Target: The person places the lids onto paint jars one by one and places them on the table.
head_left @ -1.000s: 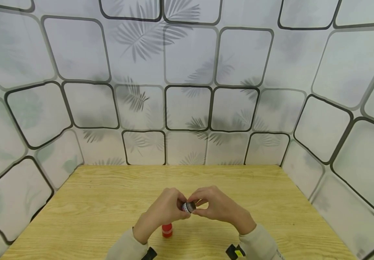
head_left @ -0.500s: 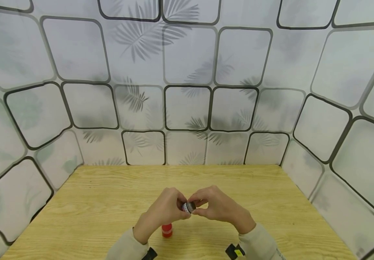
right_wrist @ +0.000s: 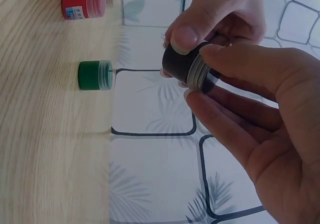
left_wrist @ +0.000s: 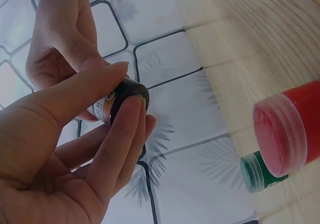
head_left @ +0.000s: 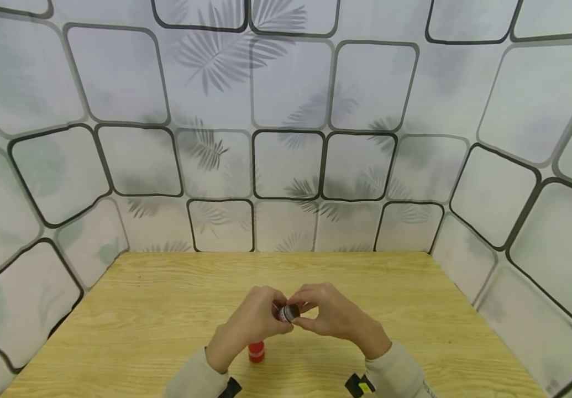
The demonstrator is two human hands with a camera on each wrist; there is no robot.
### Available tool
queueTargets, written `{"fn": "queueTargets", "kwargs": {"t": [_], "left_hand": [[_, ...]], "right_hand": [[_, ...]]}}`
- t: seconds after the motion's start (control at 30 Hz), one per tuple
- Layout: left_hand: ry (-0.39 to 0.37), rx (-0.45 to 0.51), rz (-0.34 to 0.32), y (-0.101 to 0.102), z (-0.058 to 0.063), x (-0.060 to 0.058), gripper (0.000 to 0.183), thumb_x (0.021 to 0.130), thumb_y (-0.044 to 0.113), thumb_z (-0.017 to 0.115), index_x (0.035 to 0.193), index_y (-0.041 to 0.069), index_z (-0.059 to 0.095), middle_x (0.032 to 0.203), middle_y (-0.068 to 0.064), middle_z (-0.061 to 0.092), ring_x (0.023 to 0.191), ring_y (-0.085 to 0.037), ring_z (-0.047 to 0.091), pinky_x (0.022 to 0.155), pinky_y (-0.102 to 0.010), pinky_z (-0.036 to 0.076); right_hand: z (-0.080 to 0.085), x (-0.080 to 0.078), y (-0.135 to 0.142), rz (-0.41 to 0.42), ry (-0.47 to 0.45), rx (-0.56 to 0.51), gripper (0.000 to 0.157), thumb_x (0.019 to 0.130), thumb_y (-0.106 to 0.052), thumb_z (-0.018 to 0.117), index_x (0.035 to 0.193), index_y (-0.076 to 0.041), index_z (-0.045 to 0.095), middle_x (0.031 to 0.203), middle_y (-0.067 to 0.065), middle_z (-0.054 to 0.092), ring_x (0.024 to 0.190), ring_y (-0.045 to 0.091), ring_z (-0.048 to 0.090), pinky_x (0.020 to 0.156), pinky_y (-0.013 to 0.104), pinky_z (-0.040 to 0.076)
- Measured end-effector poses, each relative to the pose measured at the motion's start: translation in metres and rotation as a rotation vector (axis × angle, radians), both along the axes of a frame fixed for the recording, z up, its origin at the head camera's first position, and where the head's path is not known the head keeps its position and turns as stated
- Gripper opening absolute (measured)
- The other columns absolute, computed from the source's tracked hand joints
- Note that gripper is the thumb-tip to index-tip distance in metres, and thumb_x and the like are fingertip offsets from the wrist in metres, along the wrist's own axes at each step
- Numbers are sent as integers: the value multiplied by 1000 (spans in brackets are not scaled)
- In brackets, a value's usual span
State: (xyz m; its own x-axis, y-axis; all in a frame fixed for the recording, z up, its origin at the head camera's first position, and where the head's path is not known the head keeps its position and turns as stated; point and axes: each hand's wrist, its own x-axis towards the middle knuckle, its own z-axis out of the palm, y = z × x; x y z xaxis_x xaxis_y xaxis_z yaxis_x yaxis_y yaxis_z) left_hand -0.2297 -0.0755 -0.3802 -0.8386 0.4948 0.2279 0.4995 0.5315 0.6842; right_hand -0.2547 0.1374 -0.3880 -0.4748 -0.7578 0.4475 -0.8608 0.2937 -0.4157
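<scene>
A small paint jar (right_wrist: 180, 63) with a black body and a clear ridged screw lid (right_wrist: 199, 74) is held up over the table between both hands. My left hand (head_left: 255, 316) grips the black body, thumb and fingers curled round it. From the other side, my right hand (head_left: 334, 315) pinches the lid end between thumb and fingers. Below my left wrist in the head view, a red paint jar (head_left: 256, 352) stands on the table. A green paint jar (right_wrist: 90, 75) also stands there, seen in both wrist views but hidden in the head view.
The wooden table (head_left: 176, 287) runs back to a wall covering (head_left: 286, 166) with a square and leaf pattern, which also encloses both sides. Light sleeves and dark wrist straps show at the near edge.
Both hands and the black paint jar stay in nearly the same place. The fingers and the jar between them have shifted very slightly; the red jar stands where it was.
</scene>
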Motion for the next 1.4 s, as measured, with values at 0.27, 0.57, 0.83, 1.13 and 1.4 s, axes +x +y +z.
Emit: {"fn": "queueTargets", "kwargs": {"t": [0.27,0.57,0.83,1.13,1.4], "left_hand": [[27,-43,31,-5,-6,-6,15,76,1,86,89,1,78,79,-5,76,64,-3,62,58,-20,52],[-33,-61,43,-7,-12,-13,15,73,3,88,84,4,78,78,-2,75,64,-6,62,60,-23,53],[-39,-168,43,13,-8,-17,16,69,3,89,76,3,75,68,1,68,57,-8,50,53,-22,44],[-92,-312,98,41,-10,-30,20,70,4,89,71,5,69,62,1,60,52,-9,46,49,-23,37],[-157,-351,149,51,-22,-43,27,69,6,92,82,1,69,76,-7,69,63,-16,61,58,-29,53]], "right_hand": [[2,-1,6,-46,0,-14,19,92,-6,76,110,-4,73,103,10,76,88,16,75,77,23,62],[7,-6,12,-57,16,-16,15,94,-4,73,109,-5,74,102,8,76,87,14,75,77,23,62],[11,-7,22,-92,40,-48,13,95,-6,73,108,-6,74,102,7,76,85,14,75,76,22,62],[13,-8,27,-128,45,-47,12,95,-4,73,107,-5,74,99,10,76,84,15,75,75,23,62],[17,-9,38,-173,13,-44,14,96,-8,72,109,-7,75,103,8,76,86,15,75,76,24,62]]}}
